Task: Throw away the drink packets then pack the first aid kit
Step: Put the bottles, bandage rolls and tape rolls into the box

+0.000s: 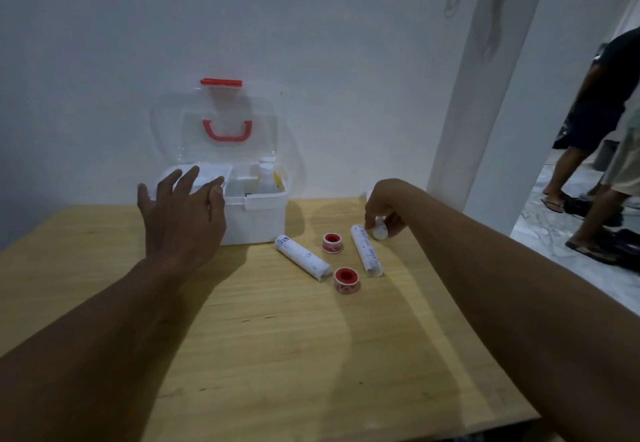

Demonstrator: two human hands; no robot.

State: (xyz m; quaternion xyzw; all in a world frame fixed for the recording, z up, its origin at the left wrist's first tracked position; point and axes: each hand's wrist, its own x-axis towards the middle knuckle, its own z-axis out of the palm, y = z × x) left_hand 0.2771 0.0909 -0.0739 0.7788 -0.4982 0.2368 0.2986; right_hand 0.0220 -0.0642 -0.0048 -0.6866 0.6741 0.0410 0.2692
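A white first aid kit box (258, 214) stands open at the back of the wooden table (277, 355), its clear lid (214, 122) with red handle raised against the wall. A small bottle (267, 178) stands inside. My left hand (183, 213) hovers open in front of the box's left side, fingers spread. My right hand (386, 209) is closed on a small white roll (379, 232) lying on the table. Two wrapped bandage rolls (302, 257) (367, 254) and two red tape spools (332, 242) (346, 279) lie between the hands. No drink packets are visible.
The table stands against a white wall. A white pillar (485, 95) rises at its right. Beyond the table's right edge, two people's legs (588, 171) in sandals stand on a marble floor.
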